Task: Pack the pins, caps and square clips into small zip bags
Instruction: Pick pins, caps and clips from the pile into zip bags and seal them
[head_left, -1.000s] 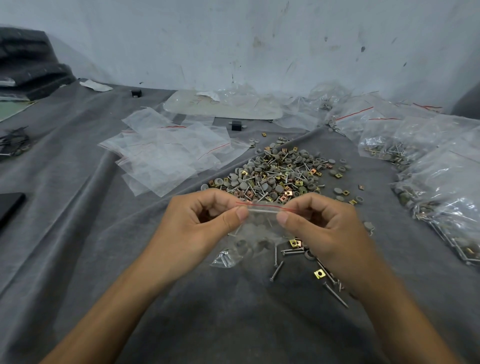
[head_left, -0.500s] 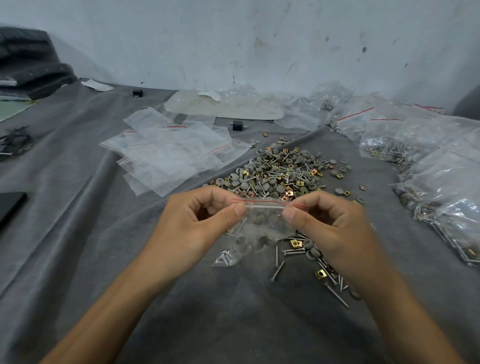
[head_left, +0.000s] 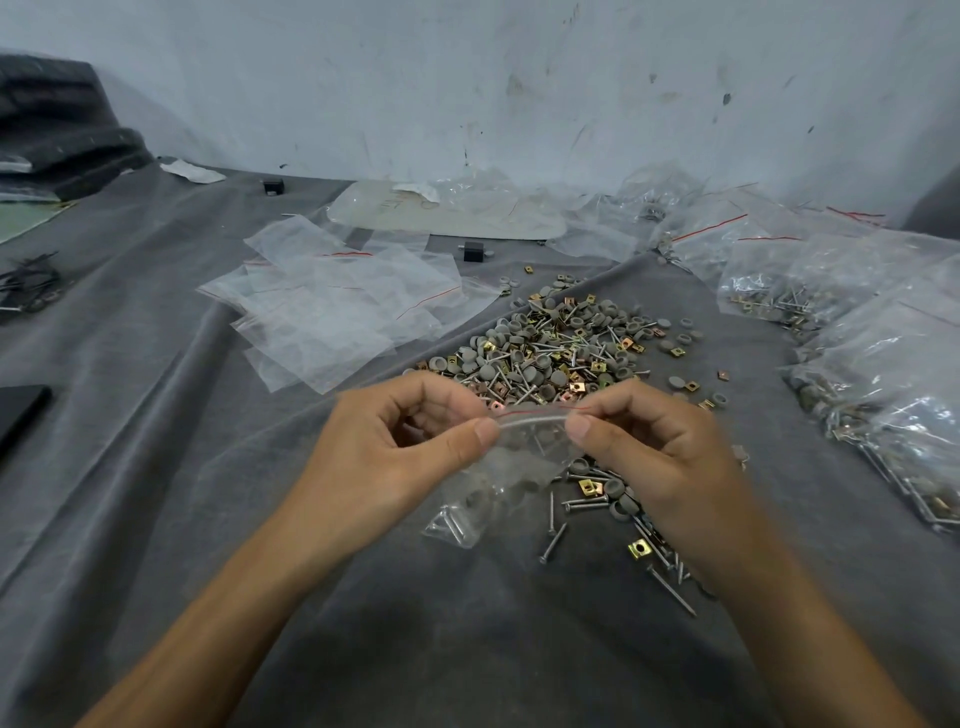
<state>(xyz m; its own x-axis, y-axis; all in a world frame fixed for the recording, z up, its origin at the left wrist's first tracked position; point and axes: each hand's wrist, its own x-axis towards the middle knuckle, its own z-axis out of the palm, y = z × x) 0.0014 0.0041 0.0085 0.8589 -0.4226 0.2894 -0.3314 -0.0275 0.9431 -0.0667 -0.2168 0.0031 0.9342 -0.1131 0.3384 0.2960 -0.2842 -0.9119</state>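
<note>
Over the middle of the cloth-covered worktop (head_left: 467, 649), a little toward its near edge, both hands hold one small zip bag (head_left: 511, 467) by its mouth. The left hand (head_left: 395, 457) pinches the left end of the zip strip between thumb and forefinger, with its other fingers curled in behind. The right hand (head_left: 660, 457) pinches the right end in the same way. The strip bows slightly between the two thumbs, and since the bag already has parts in it, the step in hand looks like closing the zip rather than filling. The next move would call for running one pinch along the strip until its tracks meet from end to end. The bag's mouth should stay uppermost so nothing slides out, and the sealed bag would most likely go with the filled bags (head_left: 883, 374) along the right edge. The bag is thin, clear, crumpled film with a red line along its top. Its lower part sags onto the cloth, with a few pins lying in its bottom left corner and grey caps showing dimly through the film. Whether square clips are inside, I cannot tell. Just beyond the hands lies the heap (head_left: 561, 353) of pins, caps and brass-coloured clips. Some loose parts (head_left: 587, 499) are scattered beside and under the right hand. A spread of empty bags (head_left: 332, 306) lies to the left of the heap.
</note>
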